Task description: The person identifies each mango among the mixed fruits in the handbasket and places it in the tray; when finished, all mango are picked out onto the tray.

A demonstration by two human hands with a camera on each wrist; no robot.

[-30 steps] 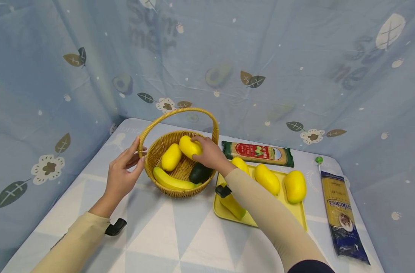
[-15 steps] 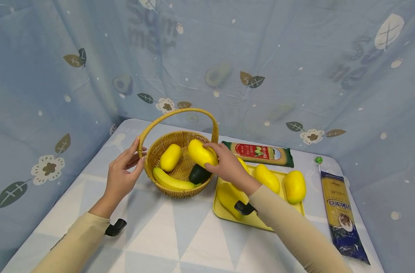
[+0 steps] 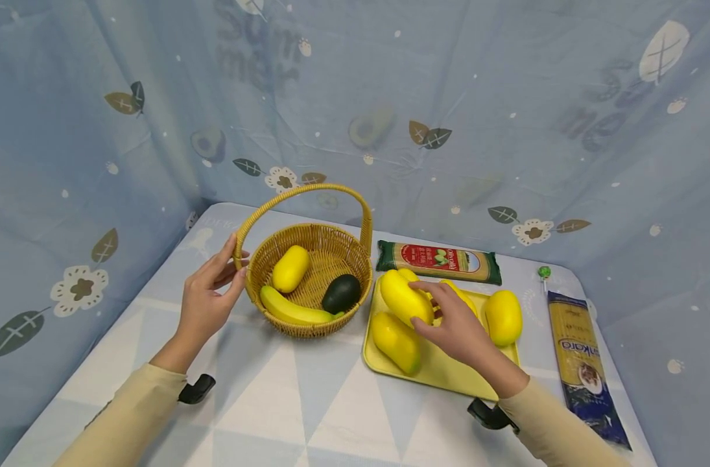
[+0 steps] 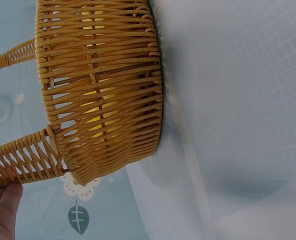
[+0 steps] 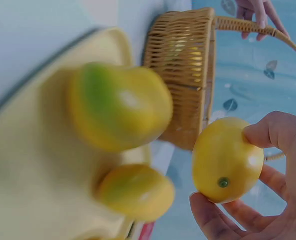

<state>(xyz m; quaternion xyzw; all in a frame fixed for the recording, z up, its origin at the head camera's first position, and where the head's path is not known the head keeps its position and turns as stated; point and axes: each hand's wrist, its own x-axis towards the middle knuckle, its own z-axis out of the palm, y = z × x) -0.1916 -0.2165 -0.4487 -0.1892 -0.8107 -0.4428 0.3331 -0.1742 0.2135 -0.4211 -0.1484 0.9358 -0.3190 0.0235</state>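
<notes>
My right hand holds a yellow mango between thumb and fingers, over the left part of a yellow tray. In the right wrist view the held mango shows a small green stem spot. Left of the tray stands a wicker basket with a tall arched handle. Inside it lie another mango, a banana and a dark green avocado. With thumb and fingers, my left hand grips the left foot of the basket's handle.
Several mangoes lie on the tray, among them a green-tipped mango and one at the right. Behind stands a green-red pasta packet. Farther right are a blue-gold pasta packet and a green lollipop. A curtain encloses the table.
My right hand has lifted the mango out of the basket and carried it right, over the tray. The left hand has stayed at the basket's handle.
</notes>
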